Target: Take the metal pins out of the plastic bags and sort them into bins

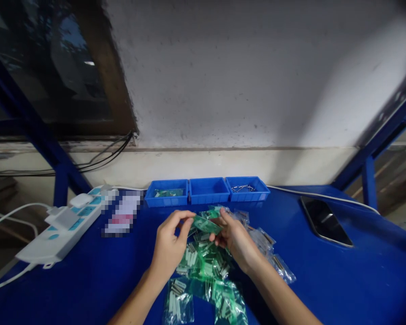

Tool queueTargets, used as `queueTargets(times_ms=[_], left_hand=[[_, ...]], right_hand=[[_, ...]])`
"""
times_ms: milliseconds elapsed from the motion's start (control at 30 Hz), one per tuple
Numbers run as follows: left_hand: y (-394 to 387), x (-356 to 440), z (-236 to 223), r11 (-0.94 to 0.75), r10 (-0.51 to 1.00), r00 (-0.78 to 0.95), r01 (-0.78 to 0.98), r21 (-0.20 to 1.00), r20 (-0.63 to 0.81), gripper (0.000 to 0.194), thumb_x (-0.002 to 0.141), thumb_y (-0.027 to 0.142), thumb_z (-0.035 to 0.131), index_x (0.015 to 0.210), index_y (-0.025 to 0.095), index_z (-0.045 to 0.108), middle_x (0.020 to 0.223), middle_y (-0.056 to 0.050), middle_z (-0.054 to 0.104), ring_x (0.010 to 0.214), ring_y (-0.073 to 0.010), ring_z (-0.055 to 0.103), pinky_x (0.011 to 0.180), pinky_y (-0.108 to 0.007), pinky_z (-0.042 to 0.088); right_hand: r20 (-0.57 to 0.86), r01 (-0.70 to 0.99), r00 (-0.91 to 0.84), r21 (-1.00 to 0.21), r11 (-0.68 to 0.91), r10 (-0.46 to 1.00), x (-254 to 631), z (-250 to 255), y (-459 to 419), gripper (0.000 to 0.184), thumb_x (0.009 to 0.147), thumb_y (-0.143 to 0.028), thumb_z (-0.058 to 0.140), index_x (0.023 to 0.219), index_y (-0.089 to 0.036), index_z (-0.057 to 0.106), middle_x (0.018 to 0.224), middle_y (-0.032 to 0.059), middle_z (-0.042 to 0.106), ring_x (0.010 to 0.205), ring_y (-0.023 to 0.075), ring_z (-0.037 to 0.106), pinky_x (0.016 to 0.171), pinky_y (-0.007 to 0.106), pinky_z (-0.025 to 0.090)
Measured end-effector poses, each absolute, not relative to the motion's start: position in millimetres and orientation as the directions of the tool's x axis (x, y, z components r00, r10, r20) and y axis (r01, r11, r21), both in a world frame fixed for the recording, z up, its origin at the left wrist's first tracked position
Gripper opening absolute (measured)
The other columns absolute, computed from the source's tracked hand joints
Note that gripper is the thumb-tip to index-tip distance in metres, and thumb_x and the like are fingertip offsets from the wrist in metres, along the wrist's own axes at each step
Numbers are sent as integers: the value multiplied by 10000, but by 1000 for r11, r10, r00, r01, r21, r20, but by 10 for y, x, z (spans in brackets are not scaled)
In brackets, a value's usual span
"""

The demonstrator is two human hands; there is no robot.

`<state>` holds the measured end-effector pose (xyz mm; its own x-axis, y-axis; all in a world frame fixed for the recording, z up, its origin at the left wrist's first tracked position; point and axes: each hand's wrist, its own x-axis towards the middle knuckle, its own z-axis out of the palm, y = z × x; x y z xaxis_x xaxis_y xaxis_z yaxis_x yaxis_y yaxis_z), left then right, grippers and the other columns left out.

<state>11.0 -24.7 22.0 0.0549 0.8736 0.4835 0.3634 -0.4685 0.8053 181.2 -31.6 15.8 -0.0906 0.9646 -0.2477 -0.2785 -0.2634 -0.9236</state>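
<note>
Both my hands hold one small green plastic bag point(206, 223) above a heap of similar bags. My left hand point(171, 243) pinches the bag's left end between thumb and fingers. My right hand point(236, 239) grips its right end with closed fingers. Under the hands lies the pile of green bags point(206, 266), each with small white parts inside, on the blue table point(341, 280). A few clear bags point(274, 257) lie just right of my right wrist.
Three blue bins stand in a row at the table's back: left bin point(167, 192) with green pieces, middle bin point(209, 190), right bin point(247, 188) with metal bits. A white power strip point(64, 225) lies at left, a phone point(326, 220) at right.
</note>
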Motion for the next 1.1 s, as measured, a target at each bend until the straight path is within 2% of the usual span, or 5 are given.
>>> queueTargets(times_ms=[333,567,700,900,1100], left_hand=[[-280,144,250,-608,789,309,520,600,532,216,852,130,446,838,225,639,1008,-70,581,1006,-220,546,826,-361,460],[-211,130,233,-79,978,207,243,967,28,398,857,485,453,869,162,685,831,-71,632,714,-170,573,609,-259,429],[-192,118,254,192,967,169,7,981,-191,448,804,541,505,784,116,643,716,-51,614,584,-117,523,531,-218,364],[-173,80,248,-125,991,69,179,976,114,241,812,375,576,896,169,668,669,-5,600,635,-145,567,582,-236,405],[-226,77,237,-634,770,280,436,638,574,256,888,178,473,1034,233,676,1010,-53,621,938,-178,581,801,-283,456]], right_hand=[[-50,-338,112,-941,-9,993,1881,184,-289,301,619,-328,761,849,-144,698,669,14,618,615,126,518,607,256,392],[265,8,86,-964,265,960,1857,192,-325,102,739,-273,653,792,-217,720,833,43,681,800,194,599,763,341,433],[496,269,-61,-827,493,866,1799,234,-421,186,754,-136,555,789,-242,704,918,53,640,921,215,572,845,393,414],[453,464,-10,-787,406,891,1782,224,-464,194,737,-167,561,865,-231,691,1152,91,484,1144,275,425,928,418,350],[49,-9,88,-999,50,995,1826,227,-364,375,819,-508,509,674,-184,631,757,40,563,768,193,531,704,309,392]])
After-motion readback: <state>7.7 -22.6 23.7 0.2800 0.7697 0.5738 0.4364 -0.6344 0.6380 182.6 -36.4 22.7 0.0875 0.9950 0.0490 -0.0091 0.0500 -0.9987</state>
